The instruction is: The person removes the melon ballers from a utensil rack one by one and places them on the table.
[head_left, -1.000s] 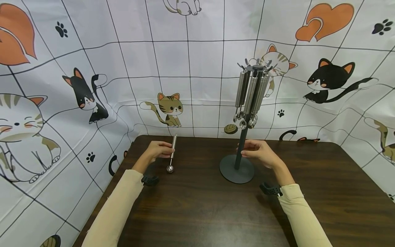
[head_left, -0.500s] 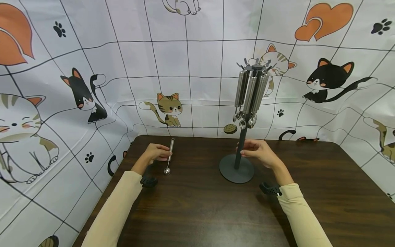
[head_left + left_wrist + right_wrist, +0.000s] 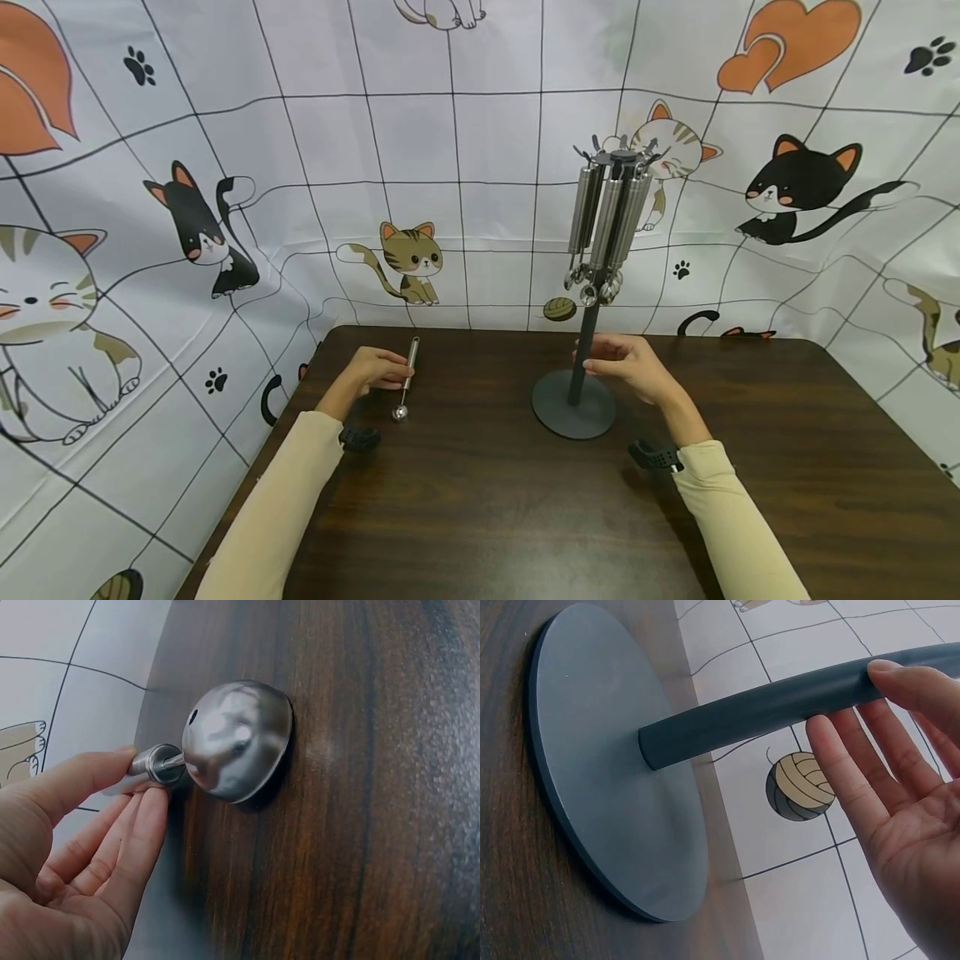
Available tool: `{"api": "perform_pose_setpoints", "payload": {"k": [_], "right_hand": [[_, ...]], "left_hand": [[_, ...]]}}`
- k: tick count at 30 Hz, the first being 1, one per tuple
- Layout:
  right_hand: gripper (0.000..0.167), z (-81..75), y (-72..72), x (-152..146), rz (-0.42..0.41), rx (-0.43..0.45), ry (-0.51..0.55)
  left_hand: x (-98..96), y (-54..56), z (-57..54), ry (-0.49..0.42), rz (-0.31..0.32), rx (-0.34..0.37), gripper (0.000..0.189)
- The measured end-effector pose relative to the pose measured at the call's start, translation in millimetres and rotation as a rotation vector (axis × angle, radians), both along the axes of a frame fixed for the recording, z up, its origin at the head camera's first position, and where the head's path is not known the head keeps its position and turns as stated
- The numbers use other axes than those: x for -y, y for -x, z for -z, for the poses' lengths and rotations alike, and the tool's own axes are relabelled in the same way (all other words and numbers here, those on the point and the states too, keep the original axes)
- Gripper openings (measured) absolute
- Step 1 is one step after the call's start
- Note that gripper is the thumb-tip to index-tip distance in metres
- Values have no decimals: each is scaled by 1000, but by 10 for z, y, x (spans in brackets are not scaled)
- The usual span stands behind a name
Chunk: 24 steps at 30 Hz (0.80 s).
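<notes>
My left hand (image 3: 369,372) pinches the slim metal handle of a melon baller (image 3: 401,412) between thumb and fingertips, near the table's far left. Its round, shiny bowl (image 3: 236,739) has a small hole in it and hangs lowest. Whether the bowl touches the wood I cannot tell. My right hand (image 3: 636,367) holds the dark pole (image 3: 742,712) of a utensil stand (image 3: 555,408), thumb on one side and fingers on the other, above its round base. Several steel-handled utensils (image 3: 607,217) hang from hooks at the top of the stand.
Both hands are over a dark wooden table (image 3: 480,500). Behind it and to the left hangs a white cloth (image 3: 495,217) with a line grid and printed cats. Dark straps (image 3: 656,456) are on both wrists.
The left hand has shifted slightly left and the melon baller has come lower and toward me. The right hand keeps its hold on the pole, and the stand has not moved on the table.
</notes>
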State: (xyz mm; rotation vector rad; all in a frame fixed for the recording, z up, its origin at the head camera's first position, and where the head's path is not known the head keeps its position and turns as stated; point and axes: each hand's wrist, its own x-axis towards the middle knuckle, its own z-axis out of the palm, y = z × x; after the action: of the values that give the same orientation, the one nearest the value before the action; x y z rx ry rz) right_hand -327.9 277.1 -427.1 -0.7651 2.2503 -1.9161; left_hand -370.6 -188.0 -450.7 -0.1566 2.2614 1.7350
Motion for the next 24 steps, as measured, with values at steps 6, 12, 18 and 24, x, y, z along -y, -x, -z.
{"api": "perform_pose_setpoints", "payload": {"k": [6, 12, 18, 24], "right_hand": [[44, -19, -11, 4, 25, 15, -24], [38, -21, -19, 18, 12, 24, 6], [41, -9, -11, 15, 8, 21, 14], [41, -12, -19, 10, 28, 37, -6]], "left_hand": [[7, 20, -10, 11, -7, 6, 47], [6, 26, -7, 45, -17, 1, 46], [-28, 16, -27, 79, -35, -9, 42], [-61, 17, -12, 115, -42, -19, 38]]}}
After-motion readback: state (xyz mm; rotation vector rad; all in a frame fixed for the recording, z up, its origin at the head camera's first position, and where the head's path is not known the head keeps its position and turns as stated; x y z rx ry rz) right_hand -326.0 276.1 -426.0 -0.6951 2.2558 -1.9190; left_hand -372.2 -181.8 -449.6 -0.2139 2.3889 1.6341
